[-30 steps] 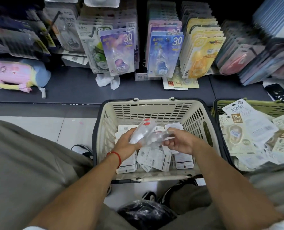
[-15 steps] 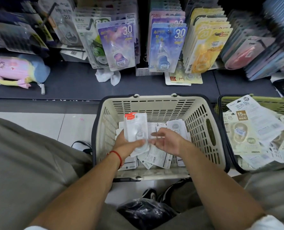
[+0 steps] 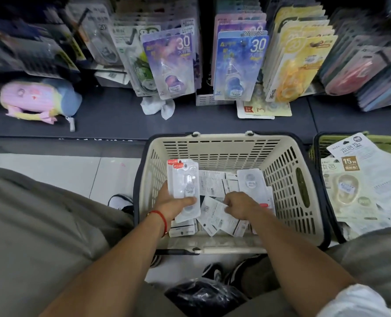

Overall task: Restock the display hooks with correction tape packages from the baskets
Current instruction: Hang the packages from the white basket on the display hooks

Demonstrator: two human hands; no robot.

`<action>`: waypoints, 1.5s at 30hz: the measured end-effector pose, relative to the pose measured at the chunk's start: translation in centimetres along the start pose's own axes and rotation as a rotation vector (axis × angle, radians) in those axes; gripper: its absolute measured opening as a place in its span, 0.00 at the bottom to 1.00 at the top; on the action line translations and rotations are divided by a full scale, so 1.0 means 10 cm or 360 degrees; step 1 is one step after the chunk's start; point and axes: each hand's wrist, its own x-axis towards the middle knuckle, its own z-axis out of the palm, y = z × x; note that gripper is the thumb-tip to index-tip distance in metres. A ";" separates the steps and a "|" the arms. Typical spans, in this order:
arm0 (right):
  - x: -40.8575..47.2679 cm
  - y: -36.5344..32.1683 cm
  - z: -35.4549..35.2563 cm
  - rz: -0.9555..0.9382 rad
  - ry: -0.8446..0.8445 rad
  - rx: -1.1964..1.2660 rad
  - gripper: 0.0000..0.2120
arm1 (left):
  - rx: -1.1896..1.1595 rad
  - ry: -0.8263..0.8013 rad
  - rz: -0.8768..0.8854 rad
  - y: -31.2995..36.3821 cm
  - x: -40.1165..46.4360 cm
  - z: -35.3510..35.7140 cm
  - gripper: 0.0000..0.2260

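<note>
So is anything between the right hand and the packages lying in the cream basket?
Nothing visible. The right hand is already down inside the cream basket, its fingers on the loose packages. The left hand holds its own stack off to one side.

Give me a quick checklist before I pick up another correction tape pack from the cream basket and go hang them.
1. Left hand holds the clear packs with red tabs firmly: ok, thumb across the front.
2. Packs in that stack aligned: ok, two red tabs nearly overlap.
3. Right hand has the next pack: cannot tell, fingers curl down among the loose packs.
4. Cream basket has stock left: ok.
5. Matching hook for these packs is free: cannot tell, the display hooks in view carry other, coloured packs.
</note>
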 end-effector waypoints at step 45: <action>-1.35 -1.92 -3.12 -0.0942 0.1555 0.1490 0.08 | -0.0378 -0.0324 0.1518 3.24 -0.55 -0.92 0.31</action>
